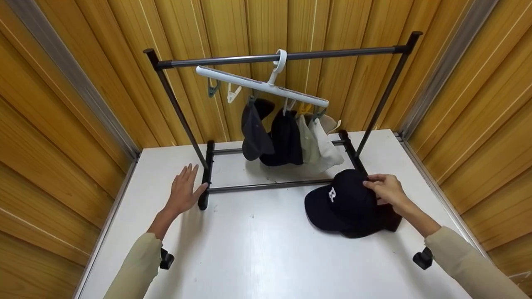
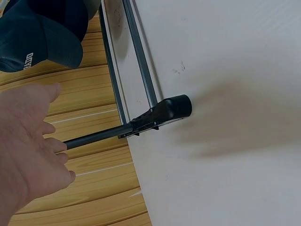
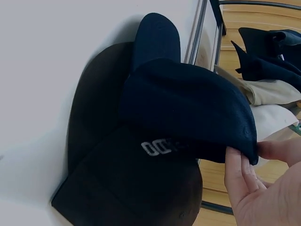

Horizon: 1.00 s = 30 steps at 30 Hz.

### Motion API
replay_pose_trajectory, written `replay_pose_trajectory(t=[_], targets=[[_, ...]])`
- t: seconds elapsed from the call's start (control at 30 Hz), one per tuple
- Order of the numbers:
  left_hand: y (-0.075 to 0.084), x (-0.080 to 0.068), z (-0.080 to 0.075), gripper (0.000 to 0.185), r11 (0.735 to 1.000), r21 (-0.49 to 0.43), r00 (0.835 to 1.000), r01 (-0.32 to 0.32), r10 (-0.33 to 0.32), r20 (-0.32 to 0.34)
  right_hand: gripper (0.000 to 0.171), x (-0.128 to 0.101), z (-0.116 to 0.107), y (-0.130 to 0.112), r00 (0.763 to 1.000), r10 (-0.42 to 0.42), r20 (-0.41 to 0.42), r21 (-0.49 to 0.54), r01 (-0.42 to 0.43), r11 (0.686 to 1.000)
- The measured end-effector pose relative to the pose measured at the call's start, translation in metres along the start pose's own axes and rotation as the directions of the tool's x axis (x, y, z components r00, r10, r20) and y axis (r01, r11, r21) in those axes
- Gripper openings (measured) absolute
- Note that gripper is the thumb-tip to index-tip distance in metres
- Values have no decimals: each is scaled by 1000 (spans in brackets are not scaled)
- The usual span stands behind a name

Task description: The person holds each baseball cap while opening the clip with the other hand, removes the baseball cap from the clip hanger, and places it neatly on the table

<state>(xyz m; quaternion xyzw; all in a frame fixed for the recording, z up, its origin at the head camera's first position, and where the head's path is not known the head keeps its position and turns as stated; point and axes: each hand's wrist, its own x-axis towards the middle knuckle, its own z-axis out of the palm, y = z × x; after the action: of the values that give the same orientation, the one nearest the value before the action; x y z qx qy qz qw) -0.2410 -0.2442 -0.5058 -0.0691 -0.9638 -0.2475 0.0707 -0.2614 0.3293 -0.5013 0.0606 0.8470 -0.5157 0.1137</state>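
Two hands are working at a white table [image 1: 257, 257] walled by wooden panels. Right of centre in the head view, the right hand [image 1: 386, 189] is pinching the rear edge of a navy cap [image 1: 341, 199], fingers and thumb curled on the fabric. That cap is lying on top of another dark cap [image 1: 388, 220], just beside the foot of a small garment rack [image 1: 286, 56]. At centre left, the left hand [image 1: 183, 191] is hovering with fingers spread and holding nothing, close to the rack's black foot [image 1: 204, 195]; whether they are touching is unclear. Several caps are hanging clipped to a white hanger [image 1: 262, 85] in the upper middle.
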Motion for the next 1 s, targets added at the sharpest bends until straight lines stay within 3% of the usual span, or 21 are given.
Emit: replay_pose_trajectory(t=[0.43,0.63,0.83,1.0], targets=[[8,10,-1,68,1000,-4,999,-22,22,24,59,2,-19,22,999,37,5,16,-38,999],[16,17,-3,68,1000,-1,999,-17,17,47,50,4,-25,25,1000,5,-8,22,-4,1000],[25,26,-13,66,999,-26,999,-36,36,0,44,11,-32,19,1000,-10,17,44,10,999],[43,42,-23,64,997,-35,998,-67,66,-4,41,19,-38,3,999,-45,1,21,45,999]])
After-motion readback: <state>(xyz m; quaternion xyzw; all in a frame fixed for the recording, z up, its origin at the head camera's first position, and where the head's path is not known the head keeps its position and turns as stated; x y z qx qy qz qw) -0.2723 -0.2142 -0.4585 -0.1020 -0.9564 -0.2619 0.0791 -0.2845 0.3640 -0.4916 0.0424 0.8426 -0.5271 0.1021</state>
